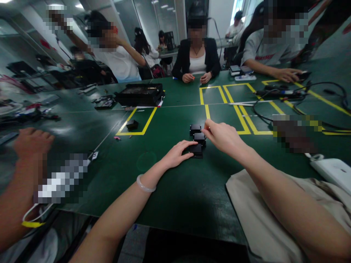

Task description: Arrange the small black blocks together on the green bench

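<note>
Three small black boxes stand in a rough line on the green table [175, 197] in front of me. My left hand [175, 153] has its thumb and fingers on the nearest black box [196, 150], gripping its left side. A second black box [199, 137] sits just behind it, and the farthest black box [195, 128] is slightly to the left of that one. My right hand [222, 136] is closed in a pinch beside the two rear boxes, fingertips at their right edge. Whatever lies between those fingertips is too small or hidden to make out.
Beige cloth [257, 204] and a white power bank [333, 170] lie at the right. Yellow tape [145, 122] marks rectangles, one around a small black part [132, 125]. A large black casing [139, 94] stands farther back. People sit around the table; cables [323, 87] run at the right.
</note>
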The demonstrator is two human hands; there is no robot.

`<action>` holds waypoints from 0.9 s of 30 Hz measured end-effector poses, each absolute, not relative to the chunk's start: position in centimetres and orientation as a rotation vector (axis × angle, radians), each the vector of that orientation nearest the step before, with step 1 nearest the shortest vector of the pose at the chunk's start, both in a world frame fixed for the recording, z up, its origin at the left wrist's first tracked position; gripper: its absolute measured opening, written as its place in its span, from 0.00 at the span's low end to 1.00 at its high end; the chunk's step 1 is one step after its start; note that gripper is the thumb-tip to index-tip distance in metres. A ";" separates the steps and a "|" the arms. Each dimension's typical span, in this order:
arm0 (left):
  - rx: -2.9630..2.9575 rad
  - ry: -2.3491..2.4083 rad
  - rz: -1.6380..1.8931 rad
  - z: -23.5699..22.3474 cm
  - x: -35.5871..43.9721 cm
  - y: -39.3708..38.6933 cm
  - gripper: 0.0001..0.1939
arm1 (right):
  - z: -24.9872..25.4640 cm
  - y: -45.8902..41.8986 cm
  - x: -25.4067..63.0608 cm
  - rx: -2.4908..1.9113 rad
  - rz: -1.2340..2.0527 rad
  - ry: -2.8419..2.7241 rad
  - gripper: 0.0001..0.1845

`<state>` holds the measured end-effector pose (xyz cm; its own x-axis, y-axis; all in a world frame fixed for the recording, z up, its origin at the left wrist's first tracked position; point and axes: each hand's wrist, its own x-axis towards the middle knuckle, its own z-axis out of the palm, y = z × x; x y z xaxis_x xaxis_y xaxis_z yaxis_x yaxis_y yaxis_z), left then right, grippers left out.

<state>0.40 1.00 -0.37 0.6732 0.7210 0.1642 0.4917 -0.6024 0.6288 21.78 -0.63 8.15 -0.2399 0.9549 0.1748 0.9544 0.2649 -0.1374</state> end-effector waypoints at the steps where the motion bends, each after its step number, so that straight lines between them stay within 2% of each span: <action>1: 2.338 0.936 0.553 -0.4 0.4 1.0 0.23 | 8.1 -0.6 21.8 -1.775 0.020 -2.314 0.12; 19: 2.337 0.925 0.553 -0.3 0.4 1.0 0.23 | 8.0 -1.0 21.5 -1.670 0.083 -2.319 0.12; 27: 2.338 0.912 0.552 -0.3 0.4 1.0 0.22 | 7.8 -0.9 21.0 -1.797 -0.123 -2.303 0.15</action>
<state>0.39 1.03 -0.30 0.6831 0.7108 0.1678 0.4782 -0.6090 0.6329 20.99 -0.86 7.80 -0.2300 0.9478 0.2210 0.9659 0.2501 -0.0674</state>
